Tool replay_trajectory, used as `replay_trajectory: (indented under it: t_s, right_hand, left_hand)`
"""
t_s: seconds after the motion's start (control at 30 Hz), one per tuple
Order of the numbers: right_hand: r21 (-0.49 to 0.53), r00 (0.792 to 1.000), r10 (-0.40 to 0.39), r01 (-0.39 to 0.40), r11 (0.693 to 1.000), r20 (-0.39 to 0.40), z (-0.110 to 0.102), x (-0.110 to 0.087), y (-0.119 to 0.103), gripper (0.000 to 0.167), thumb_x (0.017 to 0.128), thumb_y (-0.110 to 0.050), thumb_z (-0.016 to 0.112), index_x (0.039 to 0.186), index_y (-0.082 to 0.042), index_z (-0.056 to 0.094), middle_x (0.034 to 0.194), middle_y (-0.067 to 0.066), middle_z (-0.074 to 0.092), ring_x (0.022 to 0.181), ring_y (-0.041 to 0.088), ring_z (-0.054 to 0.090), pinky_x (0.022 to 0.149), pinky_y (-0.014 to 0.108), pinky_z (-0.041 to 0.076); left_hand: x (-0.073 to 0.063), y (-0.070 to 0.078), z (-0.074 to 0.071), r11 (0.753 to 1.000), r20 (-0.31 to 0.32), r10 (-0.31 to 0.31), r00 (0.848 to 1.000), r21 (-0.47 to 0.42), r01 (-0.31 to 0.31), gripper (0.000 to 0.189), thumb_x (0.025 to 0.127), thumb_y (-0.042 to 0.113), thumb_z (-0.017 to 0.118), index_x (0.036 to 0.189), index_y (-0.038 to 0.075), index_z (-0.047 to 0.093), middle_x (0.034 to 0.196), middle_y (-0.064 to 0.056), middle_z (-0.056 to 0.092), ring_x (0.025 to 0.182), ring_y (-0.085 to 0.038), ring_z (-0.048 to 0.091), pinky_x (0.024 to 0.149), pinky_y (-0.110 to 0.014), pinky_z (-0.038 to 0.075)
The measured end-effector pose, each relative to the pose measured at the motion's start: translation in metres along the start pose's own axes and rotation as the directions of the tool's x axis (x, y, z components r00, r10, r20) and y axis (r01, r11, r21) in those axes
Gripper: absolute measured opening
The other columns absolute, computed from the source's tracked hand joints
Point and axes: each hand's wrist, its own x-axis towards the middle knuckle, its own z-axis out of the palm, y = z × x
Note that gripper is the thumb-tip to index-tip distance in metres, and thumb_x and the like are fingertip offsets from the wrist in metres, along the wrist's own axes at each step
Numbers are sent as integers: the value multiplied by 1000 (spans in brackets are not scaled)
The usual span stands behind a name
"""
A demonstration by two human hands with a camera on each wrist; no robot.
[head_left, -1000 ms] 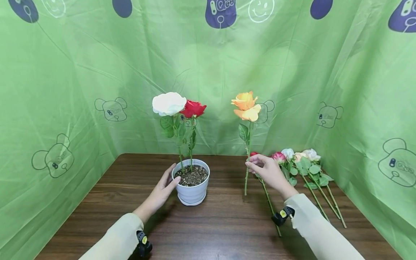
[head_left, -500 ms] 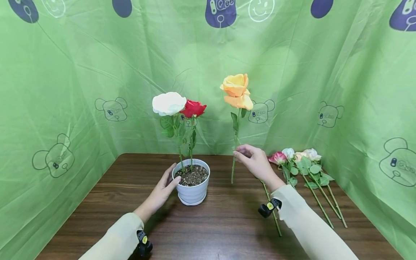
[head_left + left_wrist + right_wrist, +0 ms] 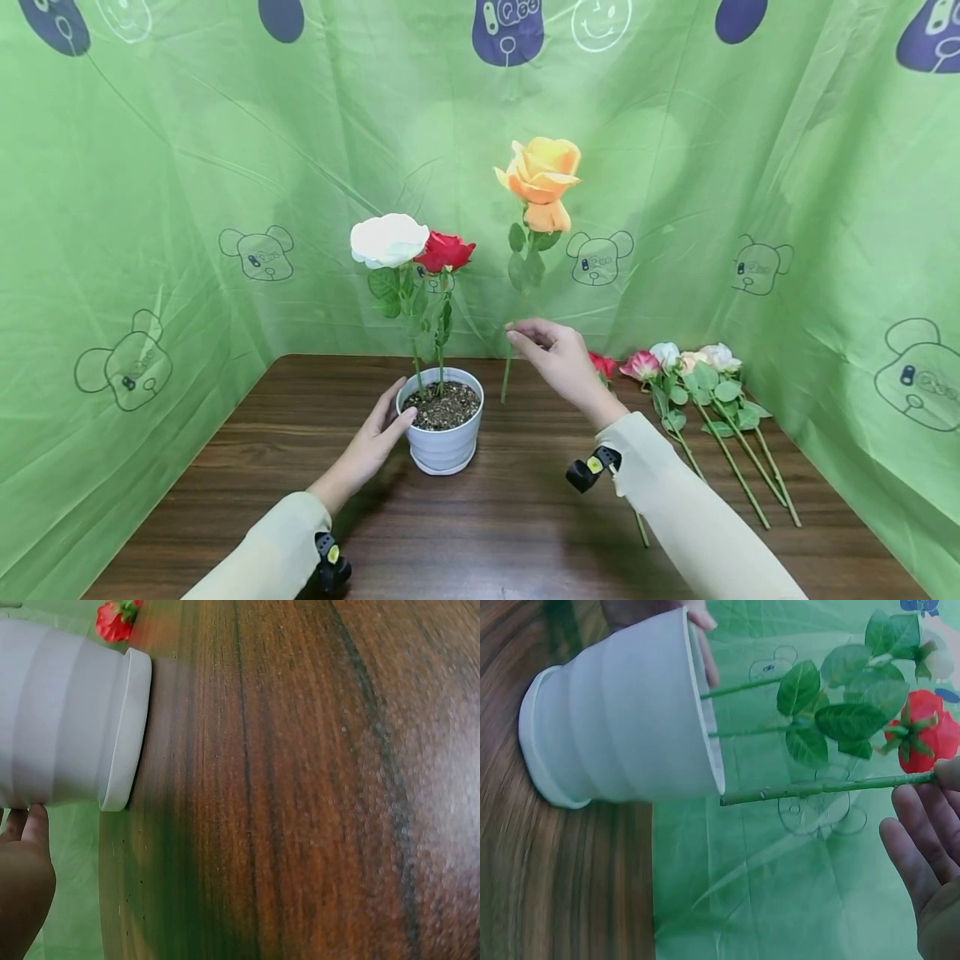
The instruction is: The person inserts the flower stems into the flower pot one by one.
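Note:
A white flowerpot [image 3: 444, 446] filled with dark soil stands on the table. In it a white rose [image 3: 389, 240] and a red rose [image 3: 446, 252] stand upright. My left hand [image 3: 378, 429] holds the pot's left side, its thumb at the rim. Right of the pot, my right hand [image 3: 555, 358] pinches the stem of an orange rose [image 3: 542, 179] between thumb and fingertips, bloom up. In the right wrist view the lower end of that stem [image 3: 817, 787] appears beside the pot's rim; the orange bloom is outside that view.
On the right of the wooden table [image 3: 517, 533] lie several loose roses, among them a pink rose [image 3: 641, 365] and a white one [image 3: 718, 357]. Another red rose [image 3: 602, 365] lies partly hidden behind my right arm. Green cloth [image 3: 300, 167] encloses the back and sides.
My right hand has moved left and upward with the orange rose, bringing it nearer the pot. My left hand and the pot have stayed in place.

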Motion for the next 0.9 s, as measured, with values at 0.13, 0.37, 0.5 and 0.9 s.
replay_trajectory:
  t_s: [0.13,0.37,0.5,0.9]
  right_hand:
    - [-13,999,-34,34,999,5,9,5,-3,25,98,-21,68,116,-3,72,109,9,74,93,31,71,78,30,59]
    - [-62,996,-72,75,995,45,22,12,-10,28,100,-29,65,118,-10,72,108,0,74,88,17,71,75,31,58]
    - [-68,996,-69,73,995,60,29,15,-7,26,101,-25,63,119,-8,71,102,-1,74,85,12,69,73,32,58]
    - [-178,993,-79,93,980,85,45,18,2,22,103,-19,59,119,-10,71,105,4,74,87,18,70,73,29,57]
  left_hand:
    - [0,-1,0,1000,3,-1,1000,-2,1,63,106,20,53,159,10,21,159,-20,29,145,-33,30,116,-45,25]
    - [1,-1,0,1000,0,2,1000,0,-2,64,106,20,53,159,7,20,160,-21,29,145,-33,30,115,-45,25]
    - [1,0,0,1000,-1,3,1000,2,-3,64,106,20,53,159,7,20,160,-21,29,145,-34,30,116,-45,25]
    - [1,-1,0,1000,3,9,1000,-3,-9,63,106,19,52,159,7,20,160,-21,28,145,-34,30,115,-45,25]
